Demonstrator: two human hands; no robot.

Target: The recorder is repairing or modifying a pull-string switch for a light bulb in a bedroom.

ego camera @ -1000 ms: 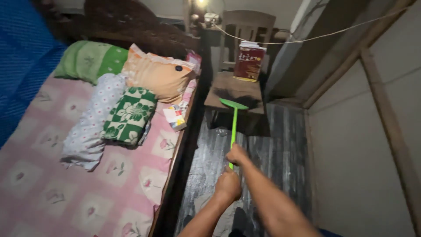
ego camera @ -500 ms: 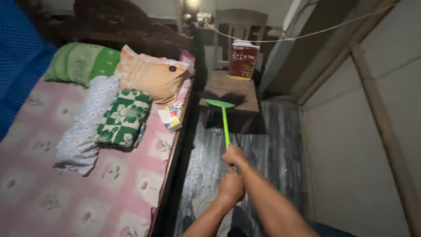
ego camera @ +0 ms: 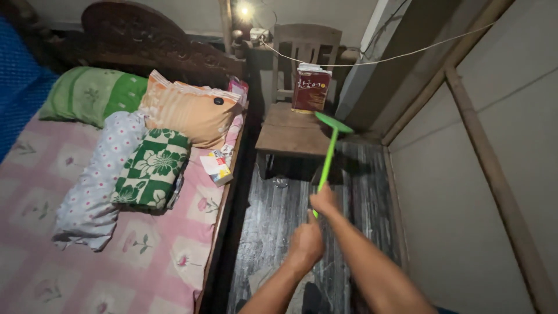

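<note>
Both hands wrapped tight around the thin green plastic handle of a broom (ego camera: 329,156): right hand (ego camera: 324,200) higher up the shaft, left hand (ego camera: 306,244) just below it, each grip closed around the smooth rod. Held out in front over the floor, tilted up and away, flat green head raised near the front edge of the small table.

Largest to smallest around that:

- Bed (ego camera: 116,256) along the left side, covered with a soft pink sheet printed in pale squares and small flowers; carved dark wooden headboard (ego camera: 145,35), arched and glossy, at its far end.
- Floor (ego camera: 273,232) of dark narrow planks, streaky and worn, running between bed and wall.
- Pale flat wall panels (ego camera: 494,174) on the right, framed by rough bamboo-like poles.
- Wooden chair (ego camera: 305,43) with slatted back at the far end, behind the table.
- Low brown wooden table (ego camera: 288,136), plain square top, dull finish.
- Pillows heaped at the head of the bed: green one (ego camera: 87,96), plump orange striped one (ego camera: 186,113), a long bolster in white dotted cloth (ego camera: 93,180), a folded green and white floral blanket (ego camera: 152,168) lying against it.
- Dark red boxy package (ego camera: 310,88) standing upright at the back of the table.
- Small colourful carton (ego camera: 216,167) lying at the bed's edge.
- Thin pale cord (ego camera: 378,61) strung across the far corner, slightly sagging.
</note>
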